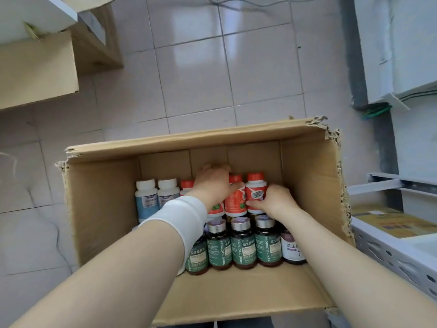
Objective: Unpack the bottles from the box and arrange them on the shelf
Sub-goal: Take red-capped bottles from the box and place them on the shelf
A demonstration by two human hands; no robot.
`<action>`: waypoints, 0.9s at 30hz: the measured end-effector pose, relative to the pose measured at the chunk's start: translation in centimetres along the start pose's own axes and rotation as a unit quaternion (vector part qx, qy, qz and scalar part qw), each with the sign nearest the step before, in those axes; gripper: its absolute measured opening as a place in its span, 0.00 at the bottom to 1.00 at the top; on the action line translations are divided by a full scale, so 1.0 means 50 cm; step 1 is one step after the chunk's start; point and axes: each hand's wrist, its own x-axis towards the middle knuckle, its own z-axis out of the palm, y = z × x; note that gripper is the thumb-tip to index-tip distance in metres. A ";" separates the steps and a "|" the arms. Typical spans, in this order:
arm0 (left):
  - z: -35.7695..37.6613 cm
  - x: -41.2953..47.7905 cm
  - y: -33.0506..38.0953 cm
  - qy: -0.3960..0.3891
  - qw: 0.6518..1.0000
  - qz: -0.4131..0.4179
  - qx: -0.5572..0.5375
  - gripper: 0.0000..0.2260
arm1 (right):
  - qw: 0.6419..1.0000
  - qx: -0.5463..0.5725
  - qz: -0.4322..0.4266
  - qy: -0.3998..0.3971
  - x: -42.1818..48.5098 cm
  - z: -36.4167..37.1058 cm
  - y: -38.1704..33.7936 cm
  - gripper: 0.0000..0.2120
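Reaching into the open cardboard box [99, 209] on the tiled floor [189, 67], both hands work at the row of red-capped bottles [234, 200] standing near its far wall. The left hand [212, 183], with a white wristband [179, 216] behind it, lies over the tops of that row, its fingers bent together down behind the caps and its thumb against the side of one bottle. The right hand [276, 202] clamps fingers and thumb round the lower body of the rightmost red-capped bottle [255, 190]. Two white bottles [146, 197] stand left of the row, and green-labelled bottles [241, 247] with silver caps stand along the near side. A grey metal shelf [390, 254] is just beside the box on the right
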 end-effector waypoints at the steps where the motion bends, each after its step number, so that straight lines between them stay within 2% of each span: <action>1: 0.002 0.004 -0.004 -0.003 0.999 -0.006 -0.045 0.24 | 1.000 0.009 0.003 -0.004 -0.002 -0.003 -0.001 0.21; 4: 0.004 0.000 -0.012 0.006 0.989 0.003 -0.145 0.21 | 0.999 0.049 0.005 0.008 -0.017 -0.011 0.002 0.19; 7: -0.014 -0.049 -0.005 0.031 0.986 0.055 -0.153 0.19 | 0.994 0.096 0.002 0.055 -0.053 -0.028 0.002 0.23; 10: -0.046 -0.120 0.001 0.091 0.971 0.111 -0.189 0.18 | 0.987 0.135 -0.008 0.088 -0.115 -0.052 0.002 0.27; 13: -0.080 -0.223 0.001 0.122 0.942 0.122 -0.288 0.17 | 0.975 0.205 -0.028 0.076 -0.212 -0.073 -0.002 0.28; 17: -0.144 -0.385 0.009 0.157 0.881 0.127 -0.428 0.12 | 0.958 0.269 -0.071 0.074 -0.365 -0.100 -0.013 0.29; 23: -0.228 -0.574 0.038 0.102 0.797 0.143 -0.578 0.09 | 0.911 0.373 -0.103 0.141 -0.573 -0.082 -0.018 0.28; 27: -0.251 -0.683 0.055 0.051 0.801 0.202 -0.562 0.11 | 0.845 0.485 -0.115 0.192 -0.713 -0.031 -0.024 0.23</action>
